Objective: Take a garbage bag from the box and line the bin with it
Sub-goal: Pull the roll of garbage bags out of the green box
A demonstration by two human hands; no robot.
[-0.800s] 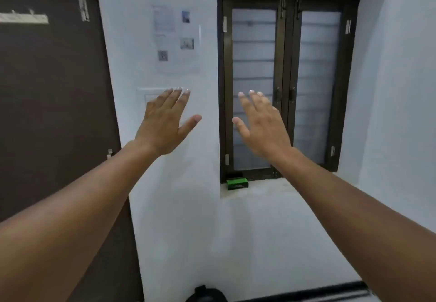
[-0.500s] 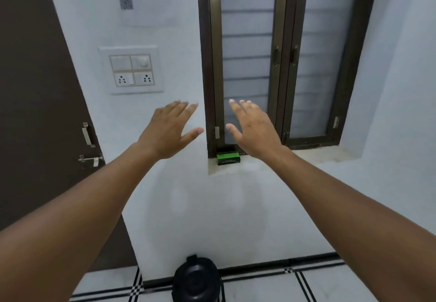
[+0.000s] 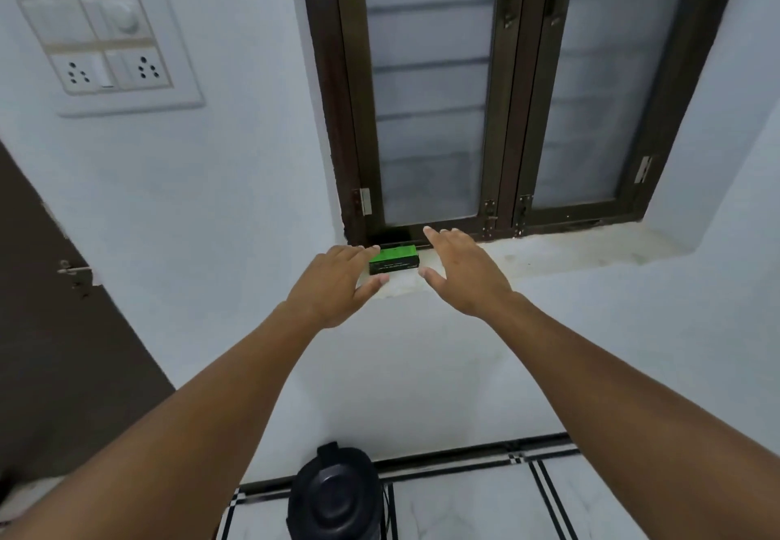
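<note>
Just short of the green box (image 3: pixel 394 258), both spread hands, left hand (image 3: pixel 337 286) and right hand (image 3: pixel 462 271), are risking nudging it off the sill (image 3: pixel 548 254)

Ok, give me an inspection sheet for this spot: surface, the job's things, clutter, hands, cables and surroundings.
Surface: pale window sill, stained, mostly bare.
Job's things: green and black box lies flat at the sill's left end; black bin stands on the floor below by the wall, lid shut.
Clutter: nothing seen.
Grippers: left hand and right hand open, fingers spread, flanking the box, holding nothing; contact with the box cannot be told.
Cables: nothing seen.
Surroundings: closed dark-framed window, switch plate on the white wall, brown door at left, tiled floor.
</note>
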